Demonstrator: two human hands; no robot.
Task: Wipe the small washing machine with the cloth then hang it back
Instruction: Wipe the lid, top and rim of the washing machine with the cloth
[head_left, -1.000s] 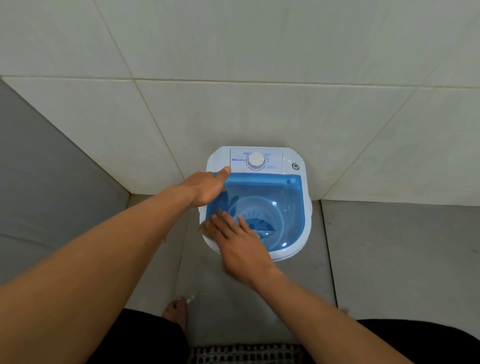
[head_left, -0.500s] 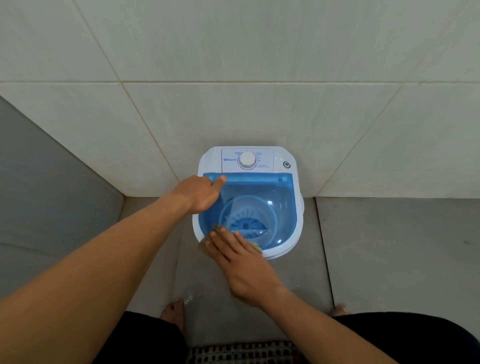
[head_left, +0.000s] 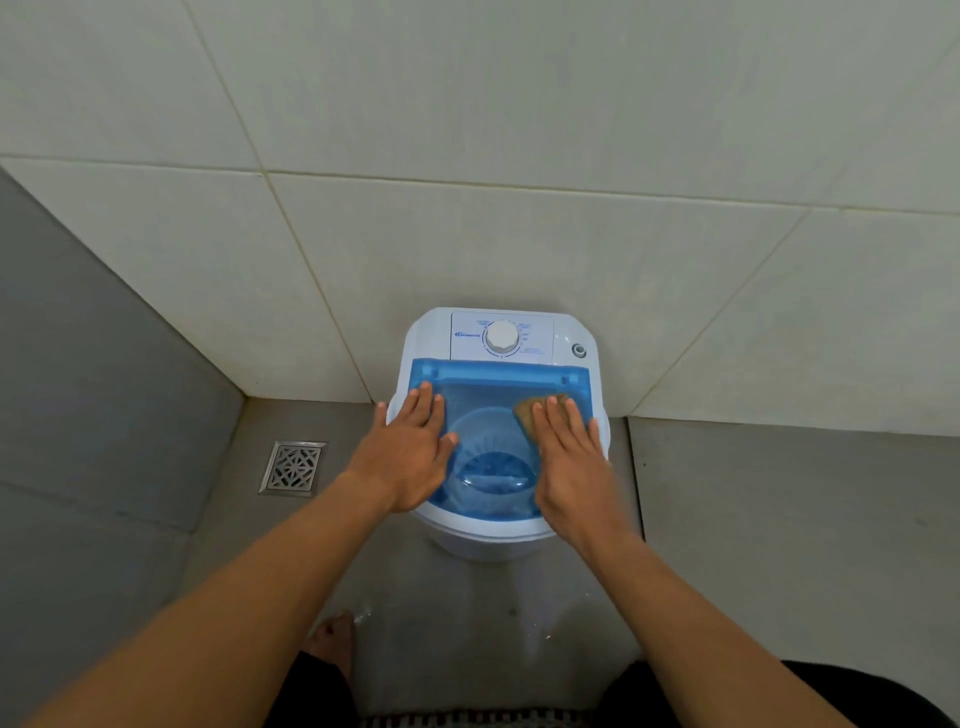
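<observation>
Two flat, open hands are laid on the translucent blue lid of the small white washing machine, set against the tiled wall, with grey floor free either side. Under the right hand the brown cloth has been carried from the lid's near-left rim to its right edge, opposite the left hand.

Blue lid, brown cloth, white dial
</observation>
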